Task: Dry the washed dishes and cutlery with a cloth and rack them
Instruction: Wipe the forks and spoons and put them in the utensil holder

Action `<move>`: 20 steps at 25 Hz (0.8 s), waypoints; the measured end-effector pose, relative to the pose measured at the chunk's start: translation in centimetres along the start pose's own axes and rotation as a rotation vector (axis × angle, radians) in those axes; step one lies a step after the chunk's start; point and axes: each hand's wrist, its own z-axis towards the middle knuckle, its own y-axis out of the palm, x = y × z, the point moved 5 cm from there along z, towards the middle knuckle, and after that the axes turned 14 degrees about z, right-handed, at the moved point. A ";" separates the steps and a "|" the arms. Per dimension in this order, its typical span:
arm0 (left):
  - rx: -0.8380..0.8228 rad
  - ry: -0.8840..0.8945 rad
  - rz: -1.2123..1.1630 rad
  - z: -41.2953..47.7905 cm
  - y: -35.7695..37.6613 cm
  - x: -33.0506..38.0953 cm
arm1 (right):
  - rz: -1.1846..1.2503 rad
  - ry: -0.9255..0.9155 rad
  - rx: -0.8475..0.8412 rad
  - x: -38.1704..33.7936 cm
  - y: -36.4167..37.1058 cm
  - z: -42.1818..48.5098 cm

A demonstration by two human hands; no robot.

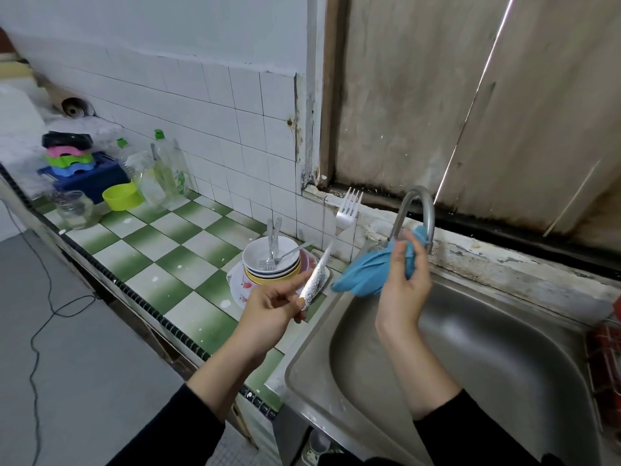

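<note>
My left hand grips the textured handle of a metal fork whose tines point up toward the wall. A blue cloth is bunched in my right hand, which holds it above the left rim of the steel sink. The cloth is just right of the fork's shaft, apart from it. Left of the sink, a stack of bowls sits on plates, with cutlery lying in the top white bowl.
A curved tap rises behind the cloth. Bottles, a yellow-green bowl, a glass jar and stacked coloured plastic items stand at the back left of the green-checked counter. A red wire rack is at the right edge.
</note>
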 end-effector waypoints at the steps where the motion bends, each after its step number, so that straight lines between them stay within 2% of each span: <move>1: -0.003 -0.005 0.012 0.2 0.2 0.1 | -0.006 0.050 -0.091 0.7 0.3 -0.9; 4: -0.097 0.057 0.115 0.0 2.0 1.1 | -0.107 0.067 -0.344 2.0 1.6 -2.8; 8: -0.277 0.116 0.312 -0.7 2.5 1.5 | -0.167 0.137 -0.398 1.5 2.0 -1.9; 9: -0.281 0.137 0.419 -0.5 2.0 1.8 | -0.181 0.161 -0.418 1.2 2.1 -1.8; 11: -0.133 0.187 0.530 0.6 0.5 3.5 | -0.216 0.207 -0.496 0.7 2.3 -1.7; 13: 0.051 0.219 0.407 1.8 -0.7 5.9 | -0.262 0.260 -0.622 0.3 2.8 -2.0; 14: 0.088 0.231 0.337 2.6 -0.8 6.7 | -0.297 0.274 -0.691 0.3 2.9 -2.2; 16: 0.108 0.226 0.246 3.9 0.0 7.7 | -0.358 0.281 -0.778 0.2 3.1 -2.7; 20: 0.181 0.129 -0.004 4.9 1.3 7.8 | -0.395 0.266 -0.813 -0.6 2.8 -2.9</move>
